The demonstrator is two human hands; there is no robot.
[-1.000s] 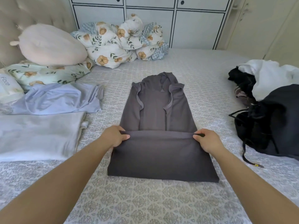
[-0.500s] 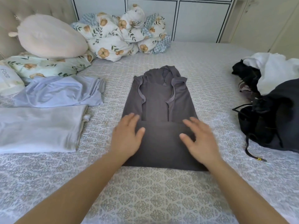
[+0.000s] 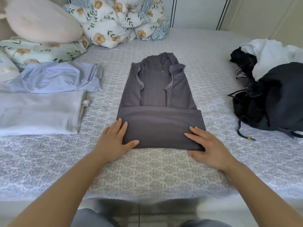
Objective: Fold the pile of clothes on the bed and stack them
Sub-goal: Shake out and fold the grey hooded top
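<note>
Bed: wide bed with a pale grey patterned cover [image 3: 164, 174]; it carries everything below.
Unfolded pile: heap of black and white clothes [image 3: 278, 89] at the bed's right edge; a black drawstring with a small gold tip trails from it toward the near side.
Bedding: bunched floral duvet [image 3: 118, 22] at the far end, beside a plain pink cushion [image 3: 42, 20] that rests on a floral pillow.
Folded stack, near: pale grey folded garment [image 3: 39, 112] lying flat on the left side of the bed.
Folded stack, far: light blue folded garment [image 3: 57, 77] just behind the grey one, touching it along one edge.
Task item: dark grey sleeveless top [image 3: 160, 102] in the middle of the bed, sides folded inward, bottom part folded up over the body, straps and neckline toward the far end.
Left hand: left hand [image 3: 114, 141] flat, fingers straight and spread, pressing the near left corner of the top's folded part; thumb lies along its near edge.
Right hand: right hand [image 3: 211, 148] flat, fingers straight, pressing the near right corner; thumb on the bed cover just below the fold.
</note>
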